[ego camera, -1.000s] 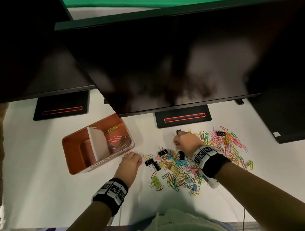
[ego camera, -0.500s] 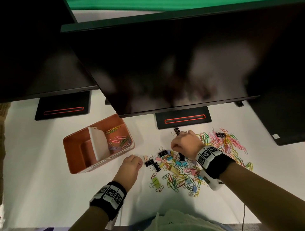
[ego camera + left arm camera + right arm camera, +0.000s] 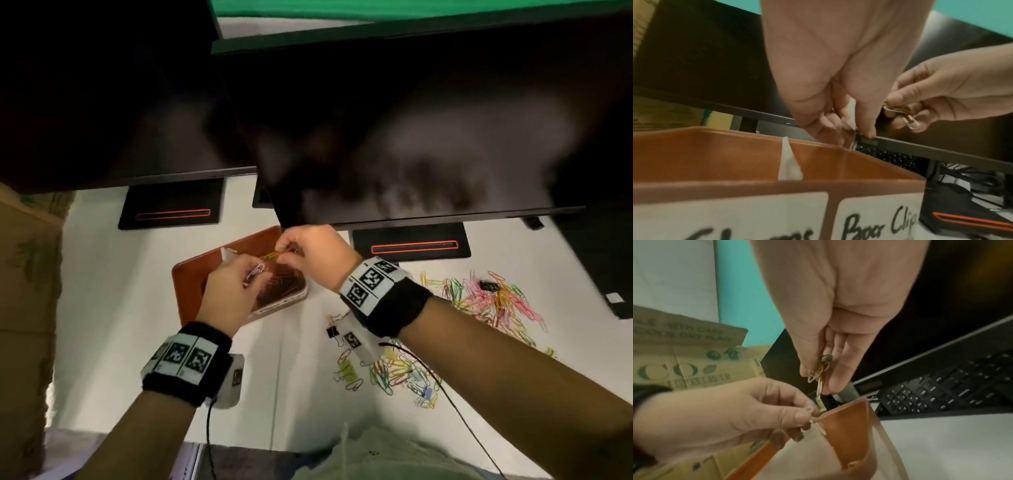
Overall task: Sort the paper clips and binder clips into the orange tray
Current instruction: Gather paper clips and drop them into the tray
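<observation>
The orange tray (image 3: 186,277) stands left of centre, split by a white divider (image 3: 227,254); its front label (image 3: 879,222) reads "Paper Clips". Both hands hover over the right compartment, which holds paper clips. My left hand (image 3: 255,274) pinches a pale paper clip (image 3: 256,270), also seen as the pale paper clip (image 3: 812,418). My right hand (image 3: 286,254) pinches a small bunch of coloured paper clips (image 3: 272,256), the same bunch (image 3: 820,371) hanging from its fingertips. Loose coloured paper clips (image 3: 489,298) and a nearer heap (image 3: 397,373) with binder clips (image 3: 346,368) lie on the white table to the right.
Dark monitors overhang the table; their stands (image 3: 171,214) (image 3: 411,247) sit just behind the tray. A cardboard box (image 3: 27,274) borders the left edge. A black keyboard (image 3: 941,394) lies behind the tray. Wrist-camera cables (image 3: 445,387) trail across the nearer heap.
Both hands have left the clip heap and risen over the tray's right compartment. The right hand now carries coloured clips and the left hand a pale one. The head view has shifted left.
</observation>
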`<act>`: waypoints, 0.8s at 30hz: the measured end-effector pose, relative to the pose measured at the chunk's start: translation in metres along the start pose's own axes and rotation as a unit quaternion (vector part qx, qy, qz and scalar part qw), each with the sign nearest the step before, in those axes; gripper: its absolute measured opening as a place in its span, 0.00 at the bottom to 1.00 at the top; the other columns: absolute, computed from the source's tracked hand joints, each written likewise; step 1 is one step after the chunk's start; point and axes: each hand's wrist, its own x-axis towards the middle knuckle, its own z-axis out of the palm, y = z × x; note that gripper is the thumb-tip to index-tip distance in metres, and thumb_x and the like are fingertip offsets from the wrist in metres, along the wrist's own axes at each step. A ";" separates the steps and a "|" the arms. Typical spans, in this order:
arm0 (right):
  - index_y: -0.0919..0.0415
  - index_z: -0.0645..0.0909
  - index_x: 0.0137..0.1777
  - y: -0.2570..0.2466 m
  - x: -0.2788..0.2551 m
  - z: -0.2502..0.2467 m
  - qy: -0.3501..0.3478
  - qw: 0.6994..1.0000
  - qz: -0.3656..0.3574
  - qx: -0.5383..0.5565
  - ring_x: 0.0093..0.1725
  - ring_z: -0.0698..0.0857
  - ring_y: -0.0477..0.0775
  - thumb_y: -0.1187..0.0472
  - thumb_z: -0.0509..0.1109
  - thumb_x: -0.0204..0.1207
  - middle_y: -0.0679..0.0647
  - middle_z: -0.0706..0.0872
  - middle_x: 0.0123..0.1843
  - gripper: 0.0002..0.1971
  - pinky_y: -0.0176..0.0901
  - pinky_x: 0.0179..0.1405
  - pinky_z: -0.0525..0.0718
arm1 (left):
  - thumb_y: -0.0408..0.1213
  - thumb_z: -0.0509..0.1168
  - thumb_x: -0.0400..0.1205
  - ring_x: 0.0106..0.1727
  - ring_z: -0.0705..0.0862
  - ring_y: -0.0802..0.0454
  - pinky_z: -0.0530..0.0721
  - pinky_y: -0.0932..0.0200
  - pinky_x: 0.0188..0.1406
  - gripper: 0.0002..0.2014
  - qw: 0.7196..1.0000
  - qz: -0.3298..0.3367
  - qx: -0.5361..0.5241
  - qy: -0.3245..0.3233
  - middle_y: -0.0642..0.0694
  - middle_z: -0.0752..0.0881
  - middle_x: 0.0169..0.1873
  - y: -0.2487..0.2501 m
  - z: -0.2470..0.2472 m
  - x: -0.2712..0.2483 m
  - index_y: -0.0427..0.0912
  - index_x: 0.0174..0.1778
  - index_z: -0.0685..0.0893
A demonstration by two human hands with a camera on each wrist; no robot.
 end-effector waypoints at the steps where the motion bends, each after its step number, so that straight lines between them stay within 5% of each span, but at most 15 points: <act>1: 0.58 0.83 0.60 -0.004 0.006 0.007 -0.017 1.000 0.009 -0.003 0.55 0.86 0.52 0.57 0.72 0.75 0.54 0.89 0.56 0.14 0.44 0.59 0.83 | 0.38 0.71 0.76 0.47 0.83 0.50 0.79 0.59 0.50 0.13 1.000 -0.007 0.018 -0.018 0.46 0.84 0.48 -0.001 0.002 0.001 0.42 0.55 0.83; 3: 0.58 0.78 0.66 -0.005 0.009 0.016 -0.047 0.999 0.025 -0.002 0.58 0.86 0.54 0.55 0.71 0.76 0.56 0.88 0.58 0.20 0.47 0.62 0.82 | 0.38 0.71 0.76 0.53 0.82 0.48 0.77 0.58 0.57 0.19 0.998 0.020 0.048 -0.024 0.43 0.83 0.55 0.000 0.005 -0.004 0.39 0.62 0.81; 6: 0.58 0.78 0.67 0.009 -0.008 0.011 -0.011 0.998 0.015 0.060 0.56 0.87 0.51 0.57 0.70 0.77 0.56 0.88 0.57 0.19 0.42 0.61 0.83 | 0.37 0.71 0.76 0.56 0.78 0.58 0.74 0.64 0.61 0.19 0.992 0.113 0.046 0.006 0.50 0.80 0.58 0.001 0.013 -0.024 0.44 0.63 0.80; 9: 0.57 0.81 0.62 0.042 -0.035 -0.004 0.032 0.998 0.020 0.049 0.51 0.87 0.47 0.60 0.69 0.78 0.52 0.88 0.55 0.13 0.41 0.57 0.84 | 0.40 0.68 0.78 0.54 0.78 0.61 0.78 0.64 0.56 0.19 0.985 0.152 0.005 -0.085 0.54 0.78 0.58 0.002 0.034 -0.048 0.50 0.65 0.78; 13: 0.46 0.77 0.66 0.097 -0.067 -0.007 -0.094 0.982 0.100 -0.132 0.61 0.81 0.51 0.53 0.68 0.77 0.49 0.80 0.65 0.17 0.52 0.63 0.81 | 0.40 0.67 0.78 0.61 0.75 0.56 0.76 0.58 0.64 0.25 0.964 0.153 0.039 -0.212 0.54 0.73 0.62 -0.003 0.081 -0.058 0.57 0.70 0.70; 18: 0.45 0.76 0.68 0.118 -0.084 0.011 -0.160 0.965 0.110 -0.175 0.65 0.78 0.53 0.52 0.69 0.75 0.49 0.79 0.66 0.20 0.53 0.67 0.76 | 0.31 0.68 0.74 0.60 0.74 0.55 0.75 0.59 0.65 0.30 0.953 0.159 0.058 -0.250 0.53 0.73 0.59 -0.004 0.119 -0.052 0.66 0.66 0.71; 24: 0.52 0.83 0.55 0.128 -0.076 0.016 -0.142 0.969 0.125 -0.160 0.56 0.82 0.53 0.55 0.65 0.78 0.50 0.85 0.54 0.09 0.47 0.58 0.78 | 0.34 0.66 0.78 0.54 0.79 0.51 0.80 0.52 0.60 0.17 0.970 0.119 0.042 -0.207 0.49 0.77 0.55 -0.006 0.131 -0.043 0.46 0.63 0.79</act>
